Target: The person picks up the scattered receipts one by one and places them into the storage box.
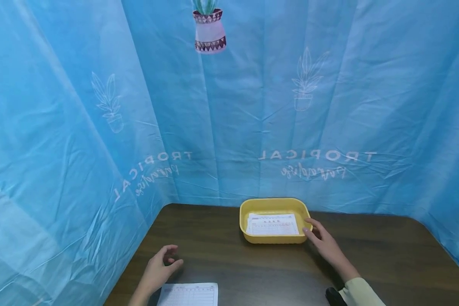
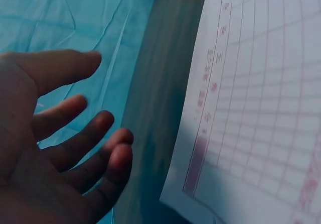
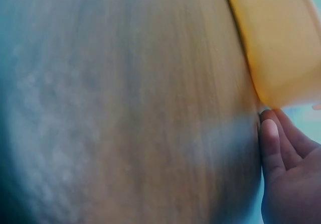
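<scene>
A yellow plastic basket (image 1: 277,239) stands at the back of the brown table, with printed paper slips (image 1: 273,224) lying in it. At its right end is my right hand (image 1: 327,246), thumb and fingertips right at the rim. In the right wrist view that hand's fingers (image 3: 288,146) look fairly straight, beside the basket's corner (image 3: 281,48). To the left, my left hand (image 1: 157,270) hovers over the table with fingers loosely bent and nothing in them. A printed form sheet (image 1: 191,294) with a ruled grid lies just right of the left hand, its near part cut off by the frame.
The dark wood-grain table (image 1: 222,250) has rounded back corners. Blue printed curtains (image 1: 233,106) hang behind it and along both sides, close to the basket's back. A black band (image 1: 334,296) sits at my right wrist by a pale sleeve (image 1: 361,293).
</scene>
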`<state>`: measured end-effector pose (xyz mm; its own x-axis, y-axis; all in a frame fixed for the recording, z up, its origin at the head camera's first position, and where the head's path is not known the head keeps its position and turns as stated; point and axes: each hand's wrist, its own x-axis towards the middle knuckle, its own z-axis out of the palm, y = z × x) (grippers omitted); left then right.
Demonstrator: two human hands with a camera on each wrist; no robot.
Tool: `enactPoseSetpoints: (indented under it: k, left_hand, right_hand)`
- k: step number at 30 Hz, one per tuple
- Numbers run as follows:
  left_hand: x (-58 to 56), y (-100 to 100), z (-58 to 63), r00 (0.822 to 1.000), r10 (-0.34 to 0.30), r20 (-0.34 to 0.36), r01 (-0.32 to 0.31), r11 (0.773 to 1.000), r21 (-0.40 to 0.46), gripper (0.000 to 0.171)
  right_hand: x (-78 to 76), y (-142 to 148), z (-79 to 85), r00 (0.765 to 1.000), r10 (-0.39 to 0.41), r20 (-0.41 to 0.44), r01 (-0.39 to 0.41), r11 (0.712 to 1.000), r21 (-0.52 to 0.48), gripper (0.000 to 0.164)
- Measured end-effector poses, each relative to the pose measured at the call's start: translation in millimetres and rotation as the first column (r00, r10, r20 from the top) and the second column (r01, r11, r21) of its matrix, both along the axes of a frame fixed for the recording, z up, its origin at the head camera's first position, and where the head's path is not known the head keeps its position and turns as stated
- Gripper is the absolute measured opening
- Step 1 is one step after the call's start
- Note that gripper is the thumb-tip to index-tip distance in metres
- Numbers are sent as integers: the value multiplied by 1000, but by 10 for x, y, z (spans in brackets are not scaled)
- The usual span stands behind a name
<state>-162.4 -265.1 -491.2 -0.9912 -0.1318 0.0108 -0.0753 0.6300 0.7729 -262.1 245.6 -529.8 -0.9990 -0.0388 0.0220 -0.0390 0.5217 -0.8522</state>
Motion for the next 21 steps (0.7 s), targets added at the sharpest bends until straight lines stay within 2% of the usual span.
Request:
enactPoseSetpoints:
  k: [7, 12, 16, 21]
  left_hand:
    - [87, -72, -23, 996, -66, 63, 68, 997, -26, 64]
    - [141, -115, 1, 986, -129, 110, 137, 988, -72, 70]
    - [160, -135, -5, 975, -168, 143, 184, 976, -114, 70]
    - [183, -146, -36, 970, -184, 157, 205, 970, -131, 67]
  right_hand:
    - [15, -3, -11, 1000, -10, -12, 10, 1000, -8, 59]
    - [19, -9, -10, 1000, -13, 8, 13, 1000, -1, 62]
    - [19, -5, -6, 1000, -17, 19, 17, 1000, 9, 63]
    - [17, -9, 7, 999, -19, 26, 19, 1000, 15, 64]
